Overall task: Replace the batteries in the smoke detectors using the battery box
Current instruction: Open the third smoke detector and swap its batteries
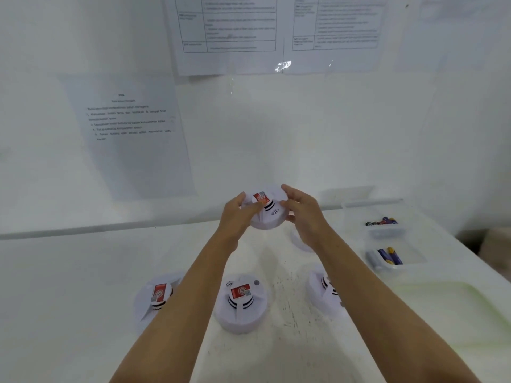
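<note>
A round white smoke detector (pixel 267 217) with a red label is lifted above the table at the centre. My left hand (pixel 237 214) grips its left edge and my right hand (pixel 300 214) grips its right edge, fingers curled over the rim. Three more white detectors lie on the table nearer to me: one on the left (pixel 154 298), one in the middle (pixel 241 302), one on the right (pixel 325 293) partly hidden by my right forearm. Two clear battery boxes stand at the right, the far one (pixel 384 225) and the near one (pixel 392 258), each holding batteries.
A white round piece (pixel 300 241) lies on the table under my right wrist, mostly hidden. A pale green tray (pixel 453 308) sits at the near right. Printed sheets (pixel 132 125) hang on the white wall behind the white table (pixel 83 272).
</note>
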Motion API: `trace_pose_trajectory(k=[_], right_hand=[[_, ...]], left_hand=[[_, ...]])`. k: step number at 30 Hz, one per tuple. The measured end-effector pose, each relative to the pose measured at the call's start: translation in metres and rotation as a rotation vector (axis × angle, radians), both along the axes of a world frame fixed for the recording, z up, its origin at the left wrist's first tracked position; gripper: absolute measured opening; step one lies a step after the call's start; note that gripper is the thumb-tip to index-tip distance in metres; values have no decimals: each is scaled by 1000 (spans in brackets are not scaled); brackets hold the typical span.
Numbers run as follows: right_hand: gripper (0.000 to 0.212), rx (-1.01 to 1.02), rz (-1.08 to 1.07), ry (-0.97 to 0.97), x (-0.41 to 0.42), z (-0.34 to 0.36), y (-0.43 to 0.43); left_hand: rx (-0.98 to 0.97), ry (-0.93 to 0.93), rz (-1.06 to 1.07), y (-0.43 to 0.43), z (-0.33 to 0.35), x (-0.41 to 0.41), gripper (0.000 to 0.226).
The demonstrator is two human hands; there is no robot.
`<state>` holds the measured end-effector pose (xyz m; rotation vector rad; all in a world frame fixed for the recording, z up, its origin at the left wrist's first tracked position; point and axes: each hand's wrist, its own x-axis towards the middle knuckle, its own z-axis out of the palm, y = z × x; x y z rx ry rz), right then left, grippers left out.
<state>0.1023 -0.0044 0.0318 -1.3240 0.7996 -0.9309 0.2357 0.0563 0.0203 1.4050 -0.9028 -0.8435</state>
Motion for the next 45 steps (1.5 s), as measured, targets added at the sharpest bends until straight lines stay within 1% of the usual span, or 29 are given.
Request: trace_pose_trajectory(k=[1,2,4,7,9,11,12,13,15,16,17,19,20,23,26,31,33,37,42,45], right_hand=[[45,-12,-10,-11,-6,2,0],[45,-26,-19,-22,-14,4,1],[46,-69,-29,-18,-29,9,2],[48,-162,-43,61,-54,19,0],[47,-195,-61,73,-70,25,-5],[41,-222,-60,63,-87,31,-13],[39,-234,-55,67,-97,34,-17],[37,-247,-46,73,-107,37,-23],[37,-266,-18,94,-128,42,-35],[38,-275,0,116,-139,44,-42],[40,-294,23,151,-150,46,-48],[45,-381,76,263,-173,49,-63],[47,-433,100,326,-183,48,-70],[50,-538,181,457,-205,44,-89],[60,-620,260,496,-217,36,-102],[73,-749,293,571,-221,25,-113],[71,-737,278,548,-221,20,-116],[67,-723,242,525,-218,15,-120],[64,-733,172,537,-208,17,-114],[59,-712,149,548,-200,20,-110]], left_hand=[[-10,-14,-17,-2,0,-5,33],[-22,-24,-36,-2,2,-12,32],[-28,-10,-108,-2,7,-29,40],[-12,74,-190,-9,11,-57,56],[-12,122,-230,-16,14,-75,65],[-18,162,-275,-28,15,-93,66],[-19,195,-296,-33,15,-103,60],[-13,239,-303,-39,17,-115,53],[13,384,-278,-52,18,-138,39],[22,467,-259,-59,17,-149,37],[21,541,-254,-66,16,-159,40],[-10,660,-271,-80,13,-179,57],[-22,707,-290,-86,12,-187,61],[-41,817,-309,-96,9,-207,57],[-48,899,-280,-102,6,-220,60],[18,887,-237,-106,2,-224,63],[40,876,-263,-104,1,-221,65],[28,804,-327,-100,-3,-219,60],[-70,746,-261,-103,-8,-217,70],[-90,758,-207,-106,-6,-217,57]])
